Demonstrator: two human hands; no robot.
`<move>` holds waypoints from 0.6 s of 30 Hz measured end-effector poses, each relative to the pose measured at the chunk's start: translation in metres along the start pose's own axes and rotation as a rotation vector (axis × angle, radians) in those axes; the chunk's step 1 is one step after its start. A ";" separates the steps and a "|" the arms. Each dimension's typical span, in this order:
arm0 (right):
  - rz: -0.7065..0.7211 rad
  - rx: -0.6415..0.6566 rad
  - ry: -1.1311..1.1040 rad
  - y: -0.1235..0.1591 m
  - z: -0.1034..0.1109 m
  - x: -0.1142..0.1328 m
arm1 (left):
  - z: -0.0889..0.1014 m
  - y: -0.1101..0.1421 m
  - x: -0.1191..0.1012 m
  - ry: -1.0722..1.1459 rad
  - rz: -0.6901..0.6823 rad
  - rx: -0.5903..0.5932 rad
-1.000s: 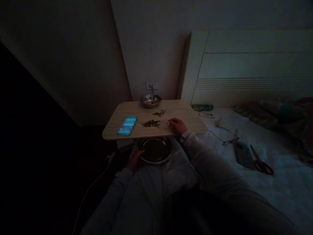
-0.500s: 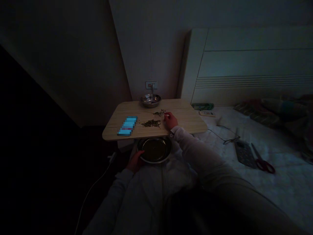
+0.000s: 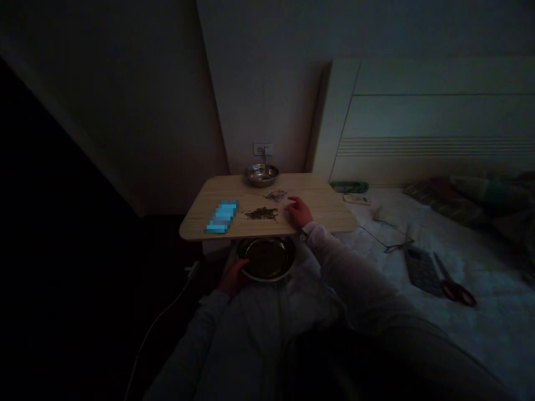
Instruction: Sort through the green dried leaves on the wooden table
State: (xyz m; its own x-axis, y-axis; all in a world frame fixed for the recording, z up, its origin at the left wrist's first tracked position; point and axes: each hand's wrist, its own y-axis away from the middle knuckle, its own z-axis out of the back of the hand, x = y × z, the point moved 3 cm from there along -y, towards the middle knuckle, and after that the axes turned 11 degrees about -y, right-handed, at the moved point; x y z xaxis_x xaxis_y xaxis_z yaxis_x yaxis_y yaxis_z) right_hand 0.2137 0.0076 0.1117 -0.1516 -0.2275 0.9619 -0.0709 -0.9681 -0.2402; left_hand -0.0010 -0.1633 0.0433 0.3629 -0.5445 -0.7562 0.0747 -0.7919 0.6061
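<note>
My left hand [image 3: 234,276] grips the near left rim of a round metal basin [image 3: 288,266] held at my lap, just below the table edge; its thumb lies over the rim. My right hand [image 3: 299,213] is over the right part of the small wooden table [image 3: 326,206], fingertips a little apart, with nothing visible between them. Left of it lies a dark pile of small seeds or grains [image 3: 262,214]. Behind that is a smaller, paler scatter of bits [image 3: 276,195]. The room is dim, so their kind is hard to make out.
A shiny metal bowl [image 3: 261,176] stands at the table's back edge. A lit phone [image 3: 223,216] lies on the left. On the bed at right are red-handled scissors [image 3: 457,292], a dark phone-shaped object [image 3: 423,271], glasses [image 3: 399,245] and a pale remote [image 3: 356,199].
My right hand has drawn slightly away from the scattered bits, and its fingertips have parted. My left hand keeps its hold on the basin. The whole view has shifted a little.
</note>
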 end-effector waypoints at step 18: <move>0.036 0.096 0.236 0.007 -0.004 0.011 | -0.009 0.016 -0.007 0.027 0.027 -0.020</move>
State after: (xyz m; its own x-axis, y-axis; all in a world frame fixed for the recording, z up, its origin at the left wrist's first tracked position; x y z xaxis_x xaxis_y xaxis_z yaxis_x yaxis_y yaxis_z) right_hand 0.2077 -0.0016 0.1196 -0.3795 -0.2426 0.8928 0.0312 -0.9678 -0.2498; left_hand 0.0061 -0.1698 0.0607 0.3898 -0.5580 -0.7326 0.0826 -0.7712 0.6313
